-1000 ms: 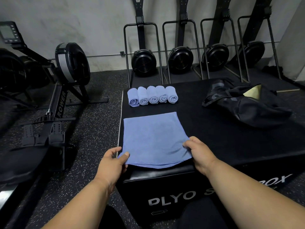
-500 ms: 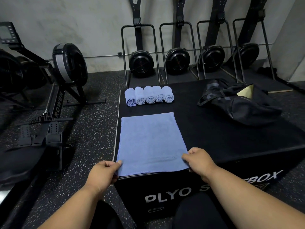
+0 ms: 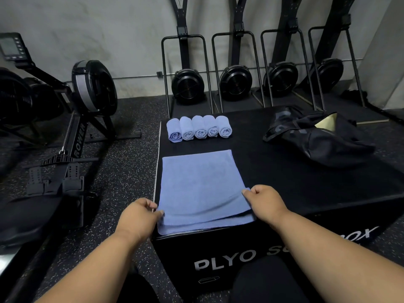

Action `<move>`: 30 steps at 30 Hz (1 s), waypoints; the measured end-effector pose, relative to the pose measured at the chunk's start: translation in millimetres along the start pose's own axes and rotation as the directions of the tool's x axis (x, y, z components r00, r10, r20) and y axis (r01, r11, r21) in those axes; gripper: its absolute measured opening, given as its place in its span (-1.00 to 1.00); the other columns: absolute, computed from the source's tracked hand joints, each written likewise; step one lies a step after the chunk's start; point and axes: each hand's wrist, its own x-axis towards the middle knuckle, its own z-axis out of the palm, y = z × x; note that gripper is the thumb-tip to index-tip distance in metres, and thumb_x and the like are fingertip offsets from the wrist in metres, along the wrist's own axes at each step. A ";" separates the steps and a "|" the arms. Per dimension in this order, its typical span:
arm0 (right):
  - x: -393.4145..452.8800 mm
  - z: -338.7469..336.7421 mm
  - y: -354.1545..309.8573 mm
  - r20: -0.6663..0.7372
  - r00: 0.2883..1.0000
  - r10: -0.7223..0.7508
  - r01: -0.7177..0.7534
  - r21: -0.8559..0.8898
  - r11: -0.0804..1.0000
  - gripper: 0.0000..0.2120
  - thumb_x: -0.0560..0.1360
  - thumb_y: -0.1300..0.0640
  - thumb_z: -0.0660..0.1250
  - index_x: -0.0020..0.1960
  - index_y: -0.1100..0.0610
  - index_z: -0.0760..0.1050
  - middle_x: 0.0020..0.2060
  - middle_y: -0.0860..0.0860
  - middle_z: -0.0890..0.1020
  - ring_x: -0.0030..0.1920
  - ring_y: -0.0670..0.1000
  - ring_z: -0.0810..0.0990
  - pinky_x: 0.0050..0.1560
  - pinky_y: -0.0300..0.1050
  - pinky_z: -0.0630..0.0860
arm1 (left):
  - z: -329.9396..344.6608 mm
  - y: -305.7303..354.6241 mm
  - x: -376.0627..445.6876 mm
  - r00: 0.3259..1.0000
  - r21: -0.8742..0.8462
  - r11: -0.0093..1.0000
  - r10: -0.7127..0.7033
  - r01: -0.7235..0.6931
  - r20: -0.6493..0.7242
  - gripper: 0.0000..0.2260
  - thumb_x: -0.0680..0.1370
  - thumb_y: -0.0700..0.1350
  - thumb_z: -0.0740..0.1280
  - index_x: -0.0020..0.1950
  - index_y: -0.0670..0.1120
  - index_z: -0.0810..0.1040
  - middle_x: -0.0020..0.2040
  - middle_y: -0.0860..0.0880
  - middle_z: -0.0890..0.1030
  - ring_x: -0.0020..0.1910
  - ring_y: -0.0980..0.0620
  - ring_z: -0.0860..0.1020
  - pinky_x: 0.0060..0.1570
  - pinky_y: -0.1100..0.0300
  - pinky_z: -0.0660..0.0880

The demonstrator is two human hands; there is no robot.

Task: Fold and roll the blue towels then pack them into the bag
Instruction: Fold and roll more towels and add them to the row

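Your left hand (image 3: 140, 215) and right hand (image 3: 265, 201) now pinch the towel's (image 3: 201, 182) near corners, lifted since a moment ago: the roll is starting. Five rolls (image 3: 199, 127) wait behind; the bag (image 3: 317, 138) lies far right on the tabletop (image 3: 284, 182).

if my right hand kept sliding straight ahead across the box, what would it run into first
Probably nothing soon: the right hand, pinching the flat blue towel, faces bare black box top. The black bag lies farther right.

This is a gym: a rowing machine (image 3: 83, 119) stands on speckled rubber flooring (image 3: 122, 171), ski trainers (image 3: 235, 82) line the wall, and a plyo box (image 3: 218, 259) sits in front.
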 end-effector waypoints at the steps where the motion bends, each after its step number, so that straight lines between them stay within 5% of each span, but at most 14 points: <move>1: 5.6 0.5 -4.6 0.011 1.000 -0.007 0.006 0.047 0.999 -0.51 0.57 -0.06 0.39 -0.39 0.04 0.21 -0.48 -0.06 0.33 -0.38 -0.01 0.32 -0.28 -0.06 0.32 | -3.7 6.1 7.6 1.000 -0.023 1.000 0.013 -0.014 -0.010 -0.83 0.48 -0.11 0.54 -0.03 -0.06 0.58 -0.30 0.03 0.73 -0.41 0.02 0.59 -0.25 0.10 0.57; 7: 30.4 -7.6 -39.1 -0.030 1.000 0.009 0.002 0.342 0.940 -0.69 0.61 0.00 0.38 -0.23 0.13 0.44 -0.40 0.00 0.52 -0.40 -0.06 0.48 -0.29 -0.13 0.42 | -27.2 44.1 40.8 0.990 -0.229 0.967 0.088 -0.112 -0.109 -0.81 0.52 -0.12 0.52 0.02 -0.04 0.54 -0.27 -0.07 0.71 -0.38 -0.02 0.61 -0.26 0.02 0.58; 11: 6.4 -6.4 -8.5 0.137 0.989 0.054 -0.066 0.084 0.994 -0.69 0.62 0.13 0.37 -0.28 0.12 0.43 -0.42 0.09 0.64 -0.49 -0.09 0.50 -0.31 -0.15 0.42 | -9.2 13.5 17.8 0.989 -0.299 0.948 -0.073 0.108 0.128 -0.76 0.54 -0.30 0.50 -0.05 -0.15 0.44 -0.34 -0.17 0.66 -0.41 -0.08 0.65 -0.43 0.13 0.56; 14: -6.9 -7.5 9.8 0.192 0.974 0.119 -0.132 0.057 0.990 -0.71 0.61 0.11 0.39 -0.25 0.13 0.42 -0.42 0.08 0.65 -0.47 -0.07 0.46 -0.30 -0.13 0.41 | 7.2 -17.1 -0.7 0.959 -0.310 0.922 -0.166 0.233 0.228 -0.71 0.54 -0.32 0.49 -0.07 -0.12 0.38 -0.35 -0.17 0.60 -0.45 -0.05 0.61 -0.49 0.19 0.55; 24: -22.3 -15.6 23.7 0.184 0.983 0.031 -0.033 0.007 0.999 -0.93 0.56 0.10 0.47 -0.05 0.09 0.61 -0.35 0.06 0.72 -0.44 -0.13 0.55 -0.28 -0.13 0.50 | 7.2 -22.3 -9.1 0.983 -0.226 0.963 -0.115 0.145 0.144 -0.72 0.56 -0.31 0.46 -0.04 -0.14 0.35 -0.40 -0.15 0.58 -0.44 -0.07 0.56 -0.53 0.21 0.44; 30: -32.4 -13.6 34.3 0.165 0.986 -0.029 0.040 -0.065 0.997 -0.85 0.49 0.03 0.55 -0.06 0.00 0.58 -0.38 0.00 0.67 -0.42 -0.14 0.56 -0.28 -0.17 0.48 | 15.5 -29.4 -13.7 0.992 -0.152 0.982 -0.103 0.114 0.078 -0.75 0.51 -0.23 0.53 -0.07 -0.15 0.44 -0.35 -0.13 0.69 -0.41 -0.06 0.57 -0.30 0.03 0.54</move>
